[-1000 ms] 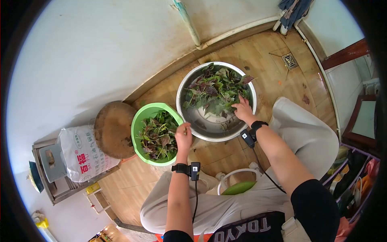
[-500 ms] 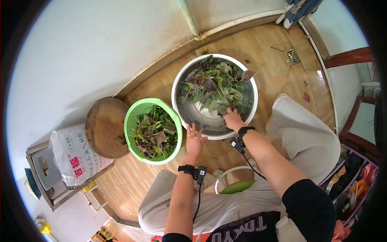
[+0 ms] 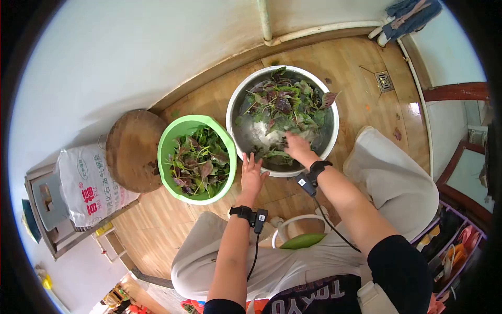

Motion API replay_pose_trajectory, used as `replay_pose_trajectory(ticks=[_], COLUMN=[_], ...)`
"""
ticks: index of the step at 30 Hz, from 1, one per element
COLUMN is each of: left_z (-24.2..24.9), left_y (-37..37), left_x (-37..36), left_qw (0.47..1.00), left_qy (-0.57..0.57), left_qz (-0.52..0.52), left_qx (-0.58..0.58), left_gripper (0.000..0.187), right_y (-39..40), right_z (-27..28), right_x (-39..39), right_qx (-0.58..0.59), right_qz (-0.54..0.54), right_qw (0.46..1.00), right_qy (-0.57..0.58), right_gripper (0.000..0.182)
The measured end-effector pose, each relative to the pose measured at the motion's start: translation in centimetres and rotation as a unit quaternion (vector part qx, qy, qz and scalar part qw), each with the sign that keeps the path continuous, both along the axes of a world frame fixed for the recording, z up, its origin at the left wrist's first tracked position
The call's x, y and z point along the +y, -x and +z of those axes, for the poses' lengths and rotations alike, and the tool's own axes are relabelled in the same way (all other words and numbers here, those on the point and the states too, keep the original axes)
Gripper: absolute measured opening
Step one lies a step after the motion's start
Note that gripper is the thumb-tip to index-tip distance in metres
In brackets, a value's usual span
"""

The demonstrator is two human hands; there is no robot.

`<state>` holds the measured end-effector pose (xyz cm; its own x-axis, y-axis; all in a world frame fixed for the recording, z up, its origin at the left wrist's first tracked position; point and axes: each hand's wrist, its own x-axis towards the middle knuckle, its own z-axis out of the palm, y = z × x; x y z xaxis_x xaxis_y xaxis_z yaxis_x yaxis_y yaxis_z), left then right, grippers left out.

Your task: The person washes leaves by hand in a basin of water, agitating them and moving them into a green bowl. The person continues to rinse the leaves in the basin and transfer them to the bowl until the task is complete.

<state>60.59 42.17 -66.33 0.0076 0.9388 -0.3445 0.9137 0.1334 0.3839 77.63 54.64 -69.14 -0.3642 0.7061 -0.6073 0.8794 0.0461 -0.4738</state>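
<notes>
A steel basin of water stands on the floor with purple-green leafy greens heaped toward its far side. My right hand reaches into the near right part of the basin, and its fingertips are hidden in the water and leaves. At the basin's near left rim rests my left hand, fingers stretched out and thumb apart, holding nothing. To the left stands a green plastic colander-like basin, filled with more of the leafy greens.
A round wooden chopping board leans beside a white printed bag at left. A floor drain lies at upper right. A purple-edged rack of items stands at lower right. A wall pipe runs along the back.
My right hand has moved slightly up and left within the basin, and some leaves now float nearer its front edge. My left hand stays at the rim. The camera view has shifted slightly.
</notes>
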Motion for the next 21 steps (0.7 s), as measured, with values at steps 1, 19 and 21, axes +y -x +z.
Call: replay_pose_trajectory(ticks=[1, 19, 21], left_z=[0.0, -1.1, -0.9], left_y=[0.1, 0.3, 0.2], left_x=[-0.1, -0.2, -0.1], left_qw=[1.0, 0.999, 0.999], left_qy=[-0.001, 0.012, 0.018], left_qz=[0.005, 0.027, 0.028], left_qx=[0.0, -0.037, -0.035], left_gripper=[0.05, 0.05, 0.05], right_y=[-1.0, 9.0, 10.4], right_z=[-1.0, 1.4, 2.6], right_x=[0.1, 5.5, 6.6], right_qx=[-0.053, 0.132, 0.036], right_qz=[0.026, 0.132, 0.147], right_qw=[0.998, 0.982, 0.988], right_qy=[-0.037, 0.01, -0.03], right_gripper=[0.064, 0.073, 0.067])
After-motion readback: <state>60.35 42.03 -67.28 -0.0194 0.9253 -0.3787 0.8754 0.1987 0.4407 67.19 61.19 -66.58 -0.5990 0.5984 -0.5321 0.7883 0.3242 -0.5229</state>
